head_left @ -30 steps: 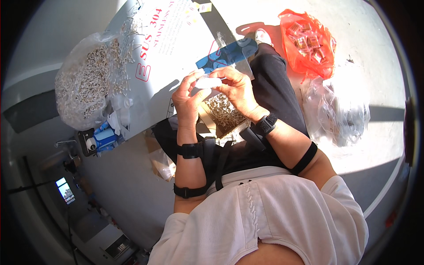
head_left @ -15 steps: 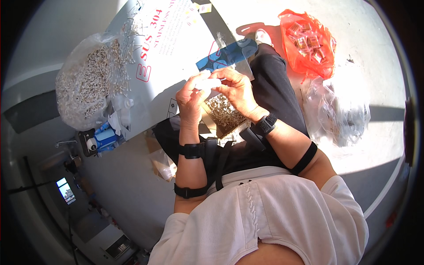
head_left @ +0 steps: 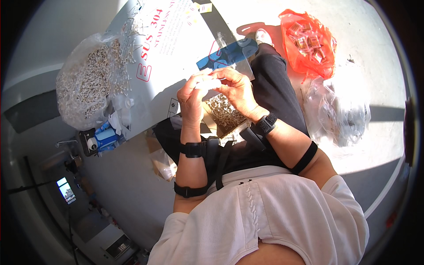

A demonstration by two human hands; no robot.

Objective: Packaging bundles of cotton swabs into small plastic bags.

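Above my lap, at the table's near edge, both hands meet fingertip to fingertip. My left hand [head_left: 191, 98] is closed in a pinch, and my right hand [head_left: 239, 92] pinches toward it from the other side. Bright white patches [head_left: 208, 83] show at the fingertips; sunlight washes them out, so I cannot tell whether they are finger covers or a held item. Just below my right hand stands an open cardboard box [head_left: 211, 121] full of small, pale, thin metal-looking pieces [head_left: 226, 112].
The printed sheet-topped table [head_left: 170, 62] carries a clear bag [head_left: 84, 81] of many similar pieces, others loose beside it, and a blue patterned sheet [head_left: 229, 54]. A blue-and-black device [head_left: 99, 139] sits at its corner. On the floor lie a red bag [head_left: 289, 26] of small packets and clear plastic bags [head_left: 338, 112].
My left hand and forearm have shifted very slightly right. The fingertips stay together, and my right hand looks nearly still.
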